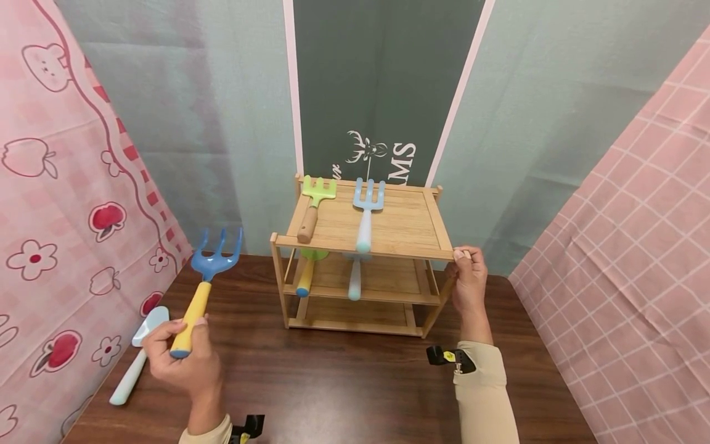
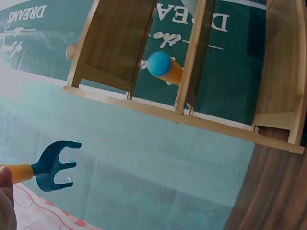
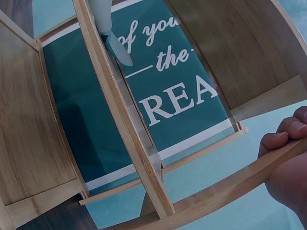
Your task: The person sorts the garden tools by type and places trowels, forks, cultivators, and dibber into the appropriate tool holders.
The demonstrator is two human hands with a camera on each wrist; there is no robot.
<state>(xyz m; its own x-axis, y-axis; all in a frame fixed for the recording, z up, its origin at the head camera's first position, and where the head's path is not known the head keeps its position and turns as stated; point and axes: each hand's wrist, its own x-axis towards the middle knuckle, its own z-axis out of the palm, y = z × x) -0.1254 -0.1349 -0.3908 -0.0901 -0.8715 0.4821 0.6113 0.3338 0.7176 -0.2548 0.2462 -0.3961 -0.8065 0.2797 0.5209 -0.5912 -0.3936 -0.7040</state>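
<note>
My left hand (image 1: 185, 361) grips the yellow handle of a blue three-pronged hand fork (image 1: 213, 262), held tines up to the left of a wooden three-tier shelf (image 1: 363, 248). With thumb and fingers, my right hand (image 1: 470, 274) pinches the shelf's front right corner post. On the top tier lie a green hand rake (image 1: 318, 192) with a wooden handle and a pale blue fork (image 1: 366, 209). The middle tier bears a yellow-handled green tool (image 1: 306, 276) and a pale-handled tool (image 1: 355, 280); their heads are partly hidden by the top tier.
A pale blue trowel (image 1: 130, 364) lies on the dark wooden table (image 1: 344, 376) at the left, beside a pink patterned curtain (image 1: 61, 246). Behind the shelf hangs a green cloth (image 1: 383, 74) with white lettering. Pink checked cloth (image 1: 638, 234) borders the right side.
</note>
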